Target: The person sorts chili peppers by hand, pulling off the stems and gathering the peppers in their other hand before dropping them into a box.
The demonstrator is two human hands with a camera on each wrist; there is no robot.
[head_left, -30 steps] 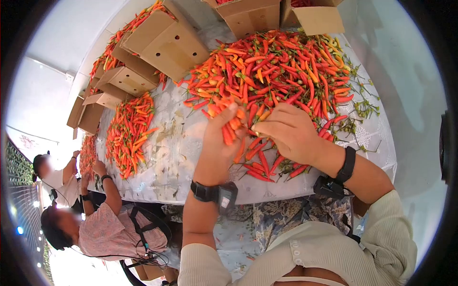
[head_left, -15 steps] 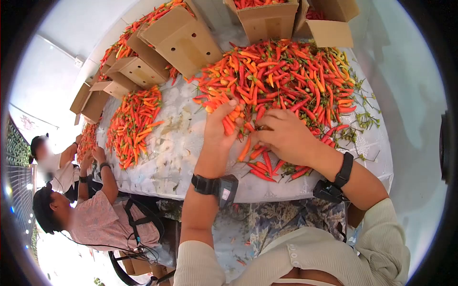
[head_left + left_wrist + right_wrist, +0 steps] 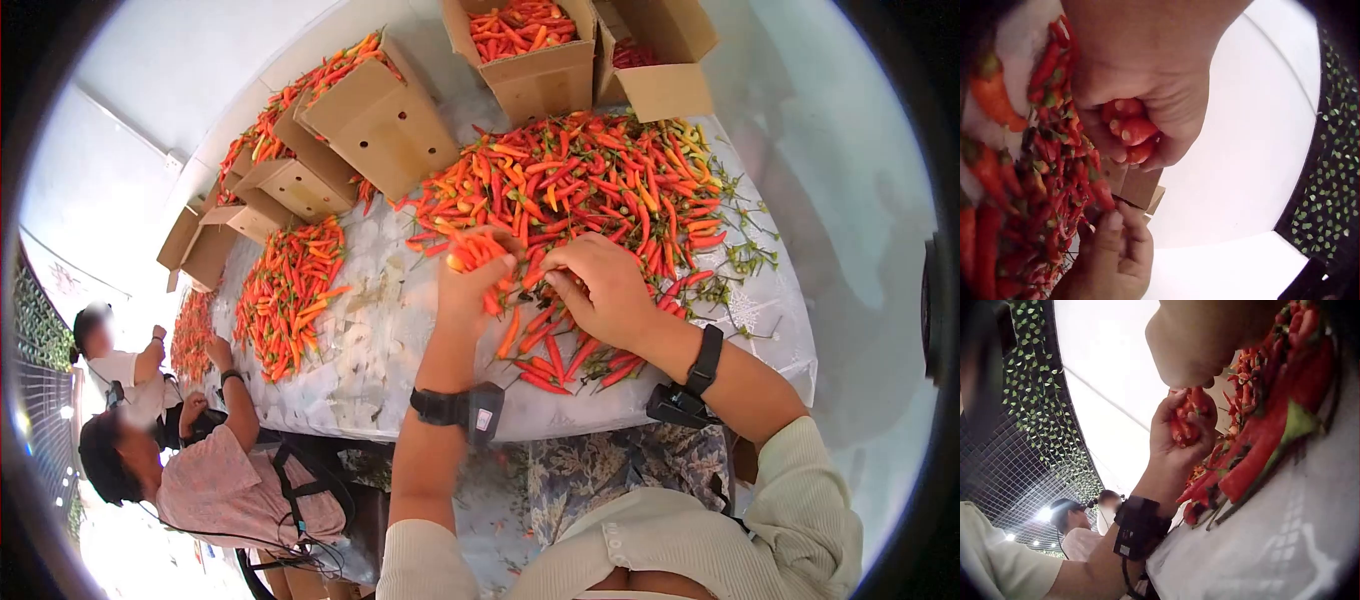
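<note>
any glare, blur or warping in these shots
Head view: fisheye warping bows the table edge, black corners; left wrist view: white background nearly blown out, nearest peppers soft; right wrist view: lamp flares.

Main pile (image 3: 590, 180): I see it on the table (image 3: 385, 335), mostly beyond left hand (image 3: 472, 285) and right hand (image 3: 605, 285).
Boxes (image 3: 545, 85): behind it, chillies (image 3: 522, 35) in them.
Stems (image 3: 714, 290): along its right edge.
Second pile (image 3: 285, 290): left of it, before other boxes (image 3: 302, 190).
</note>
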